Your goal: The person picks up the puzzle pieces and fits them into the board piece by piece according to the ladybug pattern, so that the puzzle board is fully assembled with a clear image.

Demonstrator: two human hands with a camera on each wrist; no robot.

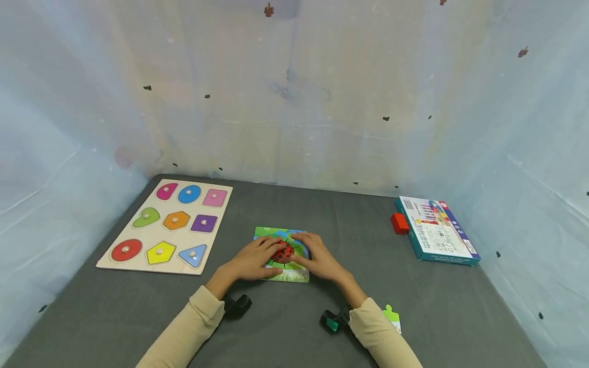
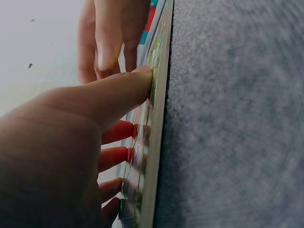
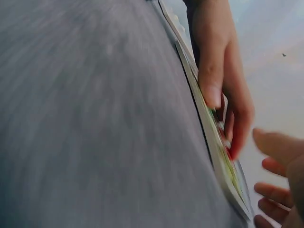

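Observation:
A small ladybug jigsaw puzzle (image 1: 294, 276) lies flat on the grey table, its picture showing a red ladybug on green with grass along the near edge. My left hand (image 1: 254, 259) rests on its left part, fingers stretched over the picture. In the left wrist view the thumb and fingertips of that hand touch the puzzle's surface. Over the right side is my right hand (image 1: 322, 259), fingers loosely bent; the right wrist view shows its fingers (image 3: 273, 192) apart from the board. Both hands cover parts of the picture.
A green jigsaw piece (image 1: 391, 316) lies by the right sleeve, partly hidden. At the left is a wooden shape board (image 1: 152, 231) with several knobbed shapes. A boxed game (image 1: 439, 227) and a red block (image 1: 399, 224) sit at the right. Pale sheeting (image 1: 294, 133) encloses the table.

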